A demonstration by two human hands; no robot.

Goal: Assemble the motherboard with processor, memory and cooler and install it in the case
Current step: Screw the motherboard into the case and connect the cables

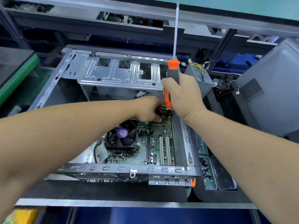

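Motherboard [155, 144] sits in case [113, 168]; right hand [182, 94] grips screwdriver [173, 68], left hand's [148, 109] grip unclear.

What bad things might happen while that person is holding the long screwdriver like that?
1. The right hand grips the screwdriver with its long shaft pointing up and away; a careless swing could perhaps jab something nearby.
2. The left hand reaches down onto the motherboard in the case, its fingertips hidden. A slip might bend small parts or knock the cooler fan.
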